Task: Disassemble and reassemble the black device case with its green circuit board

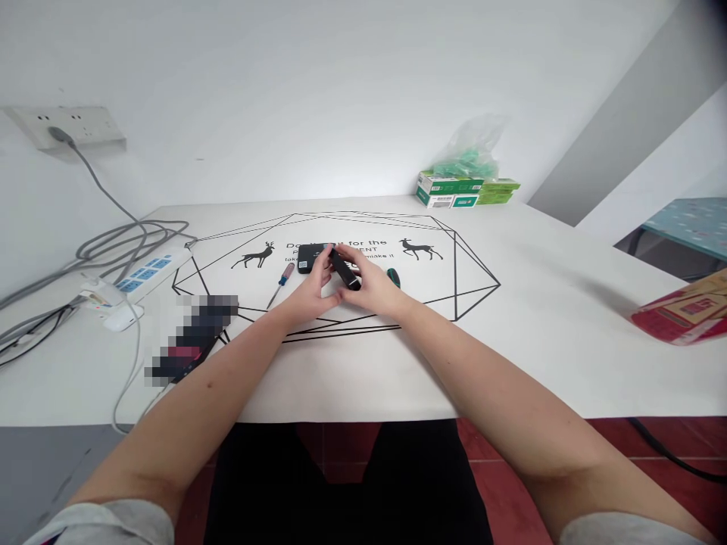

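My right hand (378, 289) grips a slim black oblong object (344, 270), its thumb at the near end and its fingers at the far end. What kind of object it is I cannot make out. My left hand (311, 295) is closed in from the other side, its fingertips at the object's far end. Just behind the left hand lies a flat black box (307, 258) with a small white label. A screwdriver (282, 284) with a red and blue handle rests to the left. Beside my right hand a dark green handle (394, 278) is partly hidden.
On the left are a white power strip (148, 274), coiled grey cables (130, 235) and a blurred-out phone-like object (193, 341). Green and white boxes (451, 191) under a plastic bag (474, 147) stand at the back right. A red package (684, 312) lies at the right edge.
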A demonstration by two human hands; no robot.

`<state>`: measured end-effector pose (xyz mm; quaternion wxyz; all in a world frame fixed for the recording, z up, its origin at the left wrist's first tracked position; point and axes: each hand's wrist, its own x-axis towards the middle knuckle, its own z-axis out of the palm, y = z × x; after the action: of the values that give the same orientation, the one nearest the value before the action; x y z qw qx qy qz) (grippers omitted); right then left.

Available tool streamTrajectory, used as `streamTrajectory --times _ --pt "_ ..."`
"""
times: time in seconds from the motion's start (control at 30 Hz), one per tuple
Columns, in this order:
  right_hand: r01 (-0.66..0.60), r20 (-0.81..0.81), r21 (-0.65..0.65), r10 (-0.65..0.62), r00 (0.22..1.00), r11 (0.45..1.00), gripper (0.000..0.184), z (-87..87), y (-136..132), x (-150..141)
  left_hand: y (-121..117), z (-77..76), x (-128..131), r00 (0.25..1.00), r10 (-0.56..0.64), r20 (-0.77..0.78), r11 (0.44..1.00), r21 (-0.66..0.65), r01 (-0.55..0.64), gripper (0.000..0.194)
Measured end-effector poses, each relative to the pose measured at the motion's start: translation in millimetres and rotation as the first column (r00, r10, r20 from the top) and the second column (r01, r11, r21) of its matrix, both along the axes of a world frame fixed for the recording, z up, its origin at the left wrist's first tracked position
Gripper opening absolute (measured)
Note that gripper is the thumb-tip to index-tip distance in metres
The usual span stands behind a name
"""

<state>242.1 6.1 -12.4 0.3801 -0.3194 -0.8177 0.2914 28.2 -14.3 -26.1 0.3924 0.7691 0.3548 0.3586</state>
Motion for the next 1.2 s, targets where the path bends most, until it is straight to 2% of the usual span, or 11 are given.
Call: streamTrajectory --times 0.07,0.13,0.23,0.33,0.4,0.47,0.57,0.67,0.77,0.9,1.2 --pt "-0.04 0.159 0.07 0.029 0.987 0.997 0.095 -1.4 -4 -4 2 -2.1 -4 1.0 0.006 -0.022 1.0 -0.009 -0.006 0.119" --pt "-0.024 0.32 0.113 -0.014 0.947 0.993 0.092 -2.4 -9 -8 5 -3.9 -8 0.996 0.041 -0.082 0.999 -0.016 -0.043 0.116" --pt "0.089 0.55 0.13 -0.146 0.822 0.988 0.088 -1.5 -16 -12 6 -3.9 -10 0.965 0.118 -0.234 0.992 -0.017 -0.126 0.11" --pt "0.171 0.677 0.155 -0.23 0.699 0.973 0.08 2.3 -19 -11 3 -0.6 -7 0.918 0.166 -0.36 0.985 0.02 -0.17 0.105" --pt "0.197 0.702 0.165 -0.256 0.664 0.966 0.077 5.4 -17 -7 1 1.6 -6 0.889 0.209 -0.407 0.977 0.056 -0.204 0.103" --pt "0.207 0.717 0.143 -0.245 0.652 0.968 0.082 8.1 -15 -3 2 2.2 -7 0.864 0.276 -0.421 0.961 0.105 -0.255 0.099" --pt "0.209 0.735 0.092 -0.208 0.645 0.974 0.091 10.8 -13 1 9 -0.3 -12 0.814 0.413 -0.41 0.907 0.262 -0.328 0.08" --pt "0.227 0.75 0.09 -0.216 0.625 0.97 0.091 12.1 -14 1 16 -5.2 -19 0.742 0.503 -0.443 0.851 0.404 -0.336 0.065" --pt "0.272 0.747 0.12 -0.267 0.609 0.955 0.087 11.5 -14 0 20 -10.6 -22 0.682 0.473 -0.558 0.878 0.365 -0.309 0.073" --pt "0.301 0.731 0.148 -0.309 0.609 0.942 0.086 6.7 -6 2 20 -14.0 -21 0.675 0.4 -0.62 0.917 0.277 -0.288 0.081" --pt "0.318 0.72 0.145 -0.321 0.616 0.937 0.09 -0.5 16 5 14 -2.1 -10 0.586 0.345 -0.733 0.934 0.206 -0.292 0.09"
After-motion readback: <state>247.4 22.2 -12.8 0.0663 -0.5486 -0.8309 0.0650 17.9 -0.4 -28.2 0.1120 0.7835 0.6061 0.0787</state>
